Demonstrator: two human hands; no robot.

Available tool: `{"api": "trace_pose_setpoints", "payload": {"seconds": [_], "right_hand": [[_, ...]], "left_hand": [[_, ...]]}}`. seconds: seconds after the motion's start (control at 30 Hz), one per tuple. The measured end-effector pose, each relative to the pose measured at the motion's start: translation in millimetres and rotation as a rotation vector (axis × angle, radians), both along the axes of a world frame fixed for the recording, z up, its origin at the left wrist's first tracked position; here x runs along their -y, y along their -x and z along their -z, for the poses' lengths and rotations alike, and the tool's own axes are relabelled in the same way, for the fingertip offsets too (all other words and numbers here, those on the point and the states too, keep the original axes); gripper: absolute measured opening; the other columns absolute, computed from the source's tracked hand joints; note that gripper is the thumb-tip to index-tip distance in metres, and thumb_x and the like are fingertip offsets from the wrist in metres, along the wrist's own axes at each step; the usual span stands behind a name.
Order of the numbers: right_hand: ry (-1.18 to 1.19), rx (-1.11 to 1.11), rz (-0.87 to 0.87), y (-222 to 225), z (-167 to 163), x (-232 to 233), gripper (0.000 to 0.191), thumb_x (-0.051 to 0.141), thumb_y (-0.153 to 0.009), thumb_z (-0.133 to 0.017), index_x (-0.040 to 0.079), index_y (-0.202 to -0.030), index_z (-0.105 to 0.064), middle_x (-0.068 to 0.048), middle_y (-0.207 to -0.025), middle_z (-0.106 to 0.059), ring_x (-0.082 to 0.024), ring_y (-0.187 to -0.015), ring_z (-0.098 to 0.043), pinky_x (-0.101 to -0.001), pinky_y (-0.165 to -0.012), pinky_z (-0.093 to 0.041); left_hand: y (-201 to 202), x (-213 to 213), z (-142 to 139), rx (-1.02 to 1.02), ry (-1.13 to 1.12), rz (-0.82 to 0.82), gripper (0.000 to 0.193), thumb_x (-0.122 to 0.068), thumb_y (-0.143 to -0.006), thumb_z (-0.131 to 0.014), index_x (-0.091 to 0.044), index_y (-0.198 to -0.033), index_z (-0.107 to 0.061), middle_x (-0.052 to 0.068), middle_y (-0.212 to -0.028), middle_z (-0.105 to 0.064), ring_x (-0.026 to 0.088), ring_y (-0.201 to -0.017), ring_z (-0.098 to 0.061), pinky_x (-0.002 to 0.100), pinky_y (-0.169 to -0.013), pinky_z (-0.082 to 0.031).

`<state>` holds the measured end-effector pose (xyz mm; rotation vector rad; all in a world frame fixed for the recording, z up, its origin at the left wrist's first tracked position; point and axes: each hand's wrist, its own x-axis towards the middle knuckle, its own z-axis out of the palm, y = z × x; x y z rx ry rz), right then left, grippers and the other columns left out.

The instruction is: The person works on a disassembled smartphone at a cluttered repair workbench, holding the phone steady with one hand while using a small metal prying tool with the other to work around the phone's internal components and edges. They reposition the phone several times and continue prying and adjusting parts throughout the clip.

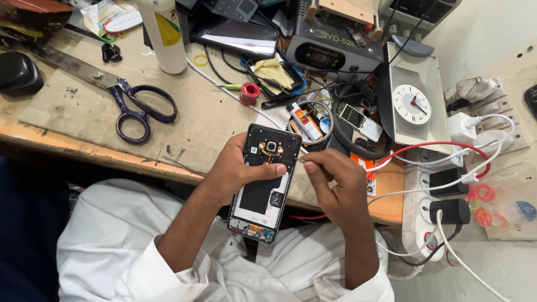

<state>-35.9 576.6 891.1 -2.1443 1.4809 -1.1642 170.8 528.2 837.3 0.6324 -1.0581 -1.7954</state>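
Left hand (238, 168) grips an opened phone (264, 182), back cover off, fingers wrapped round its left edge, thumb pressed across the back. Phone held above lap, at desk (184, 120) edge. Right hand (335, 184) pinches a thin metal tool (302, 160), tip touching phone's upper right edge. Scissors (131, 103) lie well apart, on the desk.

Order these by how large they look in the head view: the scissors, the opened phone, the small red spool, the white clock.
1. Scissors
2. Opened phone, though it is held nearer the camera
3. White clock
4. Red spool
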Motion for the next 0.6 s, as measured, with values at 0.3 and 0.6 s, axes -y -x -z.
{"api": "trace_pose_setpoints", "payload": {"seconds": [0.3,0.6], "right_hand": [[0.195,-0.113,-0.103,4.2,-4.3,4.2,0.011,0.006,-0.092,-0.074,0.004,-0.102,-0.072,-0.005,-0.091,-0.067,-0.014,-0.079,-0.060,-0.0282,-0.070,-0.047],[-0.051,0.012,-0.057,9.1,-9.8,4.8,0.017,0.006,-0.085,-0.081,0.002,-0.099,-0.072,-0.004,-0.084,-0.069,-0.010,-0.058,-0.051,-0.0262,-0.051,-0.039]], "left_hand": [[-0.5,0.7,-0.5,-0.007,0.000,0.002,0.041,-0.003,-0.075,-0.085,0.001,-0.110,-0.065,0.006,-0.090,-0.074,0.011,-0.073,-0.072,0.029,-0.062,-0.063],[-0.5,0.0,-2.1,-0.004,0.004,0.003,0.040,-0.002,-0.075,-0.085,0.001,-0.109,-0.066,0.006,-0.089,-0.074,0.011,-0.072,-0.071,0.028,-0.061,-0.063]]}}
